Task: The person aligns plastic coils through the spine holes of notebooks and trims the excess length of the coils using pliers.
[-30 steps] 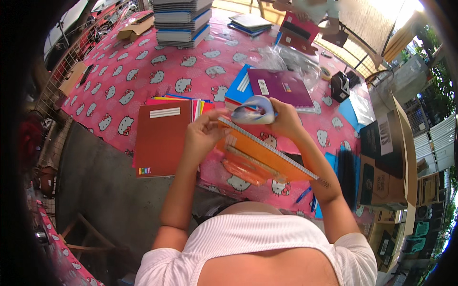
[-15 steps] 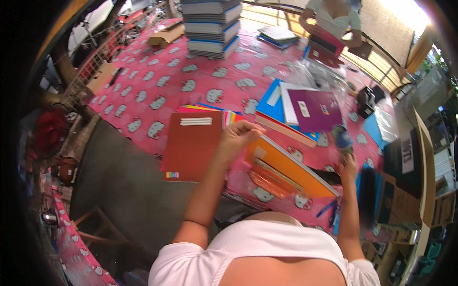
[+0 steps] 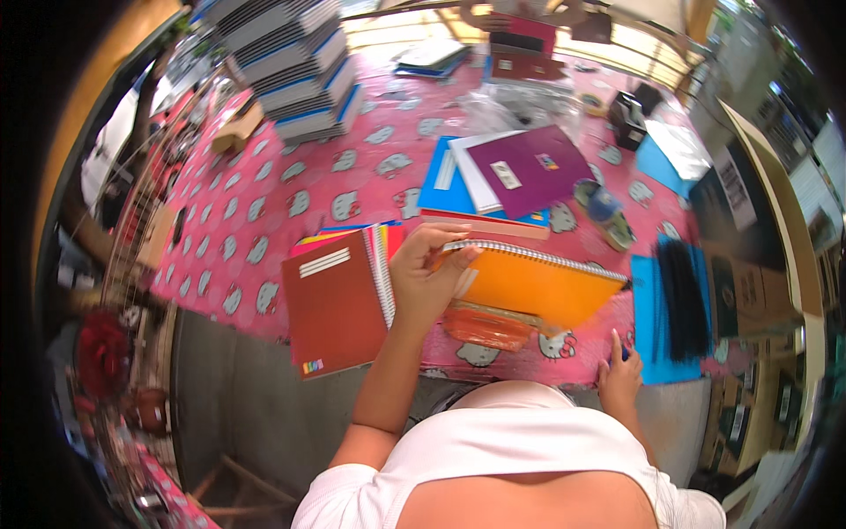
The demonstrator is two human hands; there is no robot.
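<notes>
My left hand (image 3: 426,266) pinches the near-left corner of an orange spiral notebook (image 3: 538,280), which stands tilted with its wire binding uppermost. Under it lies a clear orange packet (image 3: 487,328). At the table's near edge, my right hand (image 3: 620,376) is closed around a small dark blue object (image 3: 627,352), mostly hidden by the fingers. Left of my left hand sits a brown notebook (image 3: 335,304) on a fanned pile of coloured ones. Beyond the orange notebook are a purple notebook (image 3: 533,169), a blue one (image 3: 441,183) and what looks like rolls of tape (image 3: 604,212).
A tall notebook stack (image 3: 295,75) stands at the far left. On the right are black strips (image 3: 683,300) on a blue sheet (image 3: 650,326) and an open cardboard box (image 3: 749,229). Clear plastic (image 3: 511,110) lies near the far side, where another person's arms show.
My right hand has left the tape rolls and come nearer to me, onto the blue object. My left hand still holds the orange notebook, now turned more upright. The view has shifted.
</notes>
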